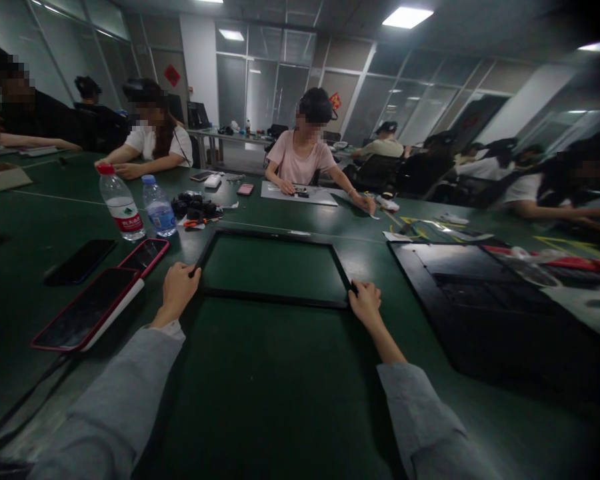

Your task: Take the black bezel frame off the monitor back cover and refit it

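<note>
A thin black rectangular frame (pixel 275 298) lies over the green table (pixel 260 387), with green surface showing through its opening. My left hand (pixel 179 288) is closed on its left side, and my right hand (pixel 366 300) grips the right side. To the right rests a large black panel or casing (pixel 480 300). Left of my left hand are a phone in a red case (pixel 87 310), a smaller red-edged phone (pixel 147 255) and a dark phone (pixel 83 261).
Two water bottles, one red-capped (pixel 125 210) and one blue-capped (pixel 160 213), stand behind the phones beside black and orange items (pixel 195 208). Across the table, a person in pink (pixel 303 157) works over a pale board (pixel 325 197). Red and yellow items (pixel 580 262) lie far right.
</note>
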The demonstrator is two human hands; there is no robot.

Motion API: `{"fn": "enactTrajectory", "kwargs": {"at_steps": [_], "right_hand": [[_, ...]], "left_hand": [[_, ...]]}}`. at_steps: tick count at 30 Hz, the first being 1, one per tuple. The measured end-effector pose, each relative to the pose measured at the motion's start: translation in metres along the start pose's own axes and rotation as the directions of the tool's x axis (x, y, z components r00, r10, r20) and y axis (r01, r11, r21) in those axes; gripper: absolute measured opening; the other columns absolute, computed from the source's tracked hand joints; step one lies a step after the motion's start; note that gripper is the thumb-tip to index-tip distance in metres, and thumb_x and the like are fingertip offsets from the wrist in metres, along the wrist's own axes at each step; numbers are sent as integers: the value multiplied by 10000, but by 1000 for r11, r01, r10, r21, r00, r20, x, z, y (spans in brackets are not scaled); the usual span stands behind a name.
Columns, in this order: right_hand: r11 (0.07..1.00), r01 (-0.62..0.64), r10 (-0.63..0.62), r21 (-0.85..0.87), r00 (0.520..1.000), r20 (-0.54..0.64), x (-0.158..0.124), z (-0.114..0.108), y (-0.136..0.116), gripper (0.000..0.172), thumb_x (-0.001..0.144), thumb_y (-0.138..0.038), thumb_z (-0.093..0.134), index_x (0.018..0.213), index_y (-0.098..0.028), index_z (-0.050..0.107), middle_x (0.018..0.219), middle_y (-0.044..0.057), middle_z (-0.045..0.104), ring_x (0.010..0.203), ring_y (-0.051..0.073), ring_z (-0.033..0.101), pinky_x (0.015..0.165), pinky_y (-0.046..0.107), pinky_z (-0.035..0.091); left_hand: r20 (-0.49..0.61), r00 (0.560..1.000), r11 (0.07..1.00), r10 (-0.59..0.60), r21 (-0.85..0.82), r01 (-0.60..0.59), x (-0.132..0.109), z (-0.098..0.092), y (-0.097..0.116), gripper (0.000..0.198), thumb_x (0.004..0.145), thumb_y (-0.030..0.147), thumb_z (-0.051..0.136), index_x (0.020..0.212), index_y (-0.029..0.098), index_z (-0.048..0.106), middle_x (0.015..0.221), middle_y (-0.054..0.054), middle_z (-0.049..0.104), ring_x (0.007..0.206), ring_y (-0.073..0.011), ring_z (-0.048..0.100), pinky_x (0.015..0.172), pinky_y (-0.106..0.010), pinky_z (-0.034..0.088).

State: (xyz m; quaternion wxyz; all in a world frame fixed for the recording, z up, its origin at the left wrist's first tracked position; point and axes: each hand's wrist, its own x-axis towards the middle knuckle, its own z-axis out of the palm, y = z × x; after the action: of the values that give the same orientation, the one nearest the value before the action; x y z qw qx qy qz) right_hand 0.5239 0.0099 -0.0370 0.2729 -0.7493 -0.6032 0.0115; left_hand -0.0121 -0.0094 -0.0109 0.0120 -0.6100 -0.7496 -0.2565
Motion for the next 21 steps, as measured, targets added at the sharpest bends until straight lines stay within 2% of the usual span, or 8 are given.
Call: {"fn": "enactTrajectory", "kwargs": {"at_steps": [4, 8, 11, 13, 17, 19, 21], "right_hand": [[999, -21, 21, 37, 1000, 7, -1, -2, -3, 458, 885, -300, 486, 1277, -190, 698, 1171, 186, 534, 1172, 386, 456, 987, 627, 435], [994, -52, 51, 93, 999, 18, 0, -3, -2, 484, 895, -371, 481, 1289, -179, 686, 1197, 184, 538, 1188, 388, 455, 1008, 619, 428], [983, -50, 53, 174, 999, -12, 0, -7, 1, 526, 876, -414, 495, 1319, -183, 658, 1148, 164, 561, 1152, 363, 463, 1006, 610, 430], [981, -56, 67, 188, 997, -50, 0, -13, 6, 561, 862, -404, 492, 1352, -170, 634, 1150, 164, 573, 1140, 355, 465, 1011, 609, 423], [982, -115, 147, 150, 964, -221, 0, -39, 25, 599, 848, -350, 501, 1402, -145, 607, 1208, 197, 559, 1178, 382, 458, 1005, 634, 412], [979, -166, 197, 120, 923, -332, -1, -57, 41, 618, 836, -336, 526, 1420, -146, 598, 1256, 224, 528, 1209, 416, 444, 983, 676, 411], [968, -239, 245, 70, 863, -442, -4, -78, 62, 641, 831, -322, 527, 1447, -152, 573, 1327, 256, 474, 1261, 461, 406, 977, 734, 384]], "left_hand": [[4, 1000, 1000, 0, -16, 0, 0, 0, 2, 470, 975, 445, 454, 1141, 160, 790, 1148, -196, 672, 1083, -351, 626, 980, -447, 488], [7, 1000, 999, -6, -38, 6, -1, -4, 8, 532, 985, 455, 449, 1318, 134, 712, 1264, -226, 632, 1167, -379, 591, 1008, -495, 479], [35, 999, 995, 38, -94, -34, -4, -11, 16, 588, 972, 545, 497, 1421, 196, 643, 1419, -213, 569, 1294, -415, 510, 1036, -564, 459], [111, 989, 984, 103, -156, -85, -7, -17, 21, 594, 949, 616, 532, 1419, 270, 644, 1474, -170, 556, 1359, -415, 462, 1062, -599, 434], [316, 917, 959, 242, -220, -178, -12, -25, 27, 630, 853, 728, 627, 1338, 331, 696, 1490, -130, 578, 1408, -428, 426, 1107, -695, 340], [370, 883, 951, 290, -215, -223, -13, -27, 29, 662, 789, 739, 698, 1313, 335, 711, 1498, -132, 573, 1407, -442, 427, 1117, -727, 296], [385, 867, 946, 315, -205, -252, -14, -28, 30, 640, 752, 724, 746, 1264, 340, 730, 1504, -125, 569, 1404, -440, 430, 1114, -730, 289]]}}
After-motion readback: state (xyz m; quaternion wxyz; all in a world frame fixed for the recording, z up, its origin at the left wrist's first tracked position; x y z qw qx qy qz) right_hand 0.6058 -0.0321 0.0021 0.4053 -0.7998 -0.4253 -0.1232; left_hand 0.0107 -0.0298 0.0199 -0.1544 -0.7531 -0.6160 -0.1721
